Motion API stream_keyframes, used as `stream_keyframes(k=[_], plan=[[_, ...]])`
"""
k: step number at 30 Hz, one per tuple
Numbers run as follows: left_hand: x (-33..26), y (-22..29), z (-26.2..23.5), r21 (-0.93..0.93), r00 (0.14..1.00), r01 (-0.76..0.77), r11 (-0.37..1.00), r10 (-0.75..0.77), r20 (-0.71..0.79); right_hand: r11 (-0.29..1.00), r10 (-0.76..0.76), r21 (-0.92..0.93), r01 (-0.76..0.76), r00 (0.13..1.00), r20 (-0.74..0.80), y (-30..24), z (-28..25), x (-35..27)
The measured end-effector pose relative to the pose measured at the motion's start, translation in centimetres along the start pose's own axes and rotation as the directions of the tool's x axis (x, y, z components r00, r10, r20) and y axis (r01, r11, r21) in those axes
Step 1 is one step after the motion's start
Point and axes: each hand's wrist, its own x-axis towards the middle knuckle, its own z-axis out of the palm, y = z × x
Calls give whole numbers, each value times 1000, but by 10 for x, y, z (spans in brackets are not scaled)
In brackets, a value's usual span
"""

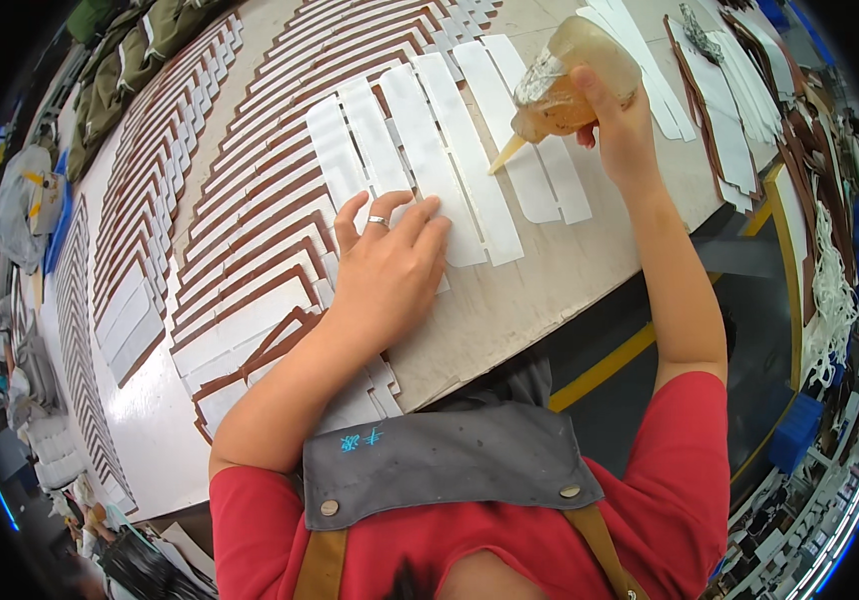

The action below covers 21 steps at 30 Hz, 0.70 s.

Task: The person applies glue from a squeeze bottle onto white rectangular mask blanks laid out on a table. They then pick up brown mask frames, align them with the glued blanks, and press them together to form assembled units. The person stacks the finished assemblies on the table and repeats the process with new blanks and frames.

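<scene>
My right hand (626, 135) is wrapped round a translucent squeeze bottle (595, 52) of amber liquid, with crumpled foil at its shoulder. The bottle is tipped down to the left, and its yellow nozzle (506, 156) points at the edge of a white strip. Several long white strips (465, 160) with rounded ends lie side by side under it. My left hand (395, 262), a ring on one finger, rests with bent, parted fingers on the near ends of the left strips. It holds nothing that I can see.
Overlapping rows of white pieces with brown edges (250, 215) cover the left of the table (490, 330). Olive-green cloth (115, 90) lies at the far left. More white strips (650, 80) and brown pieces stand at the right. White cords (830, 290) hang beyond the table's right edge.
</scene>
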Motion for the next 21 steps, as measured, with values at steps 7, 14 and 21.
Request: stream_keyframes(k=[7, 14, 21], plan=[[1, 1, 1, -6, 1000, -16, 1000, 16, -19, 992, 102, 70, -102, 995, 5, 0, -16, -38], [2, 3, -4, -10, 1000, 13, 1000, -13, 21, 885, 277, 404, -232, 959, -57, -1, -24, -43], [16, 2, -12, -90, 991, 46, 995, -33, 131, 969, -55, 229, 88, 988, -147, 10, -32, 44]])
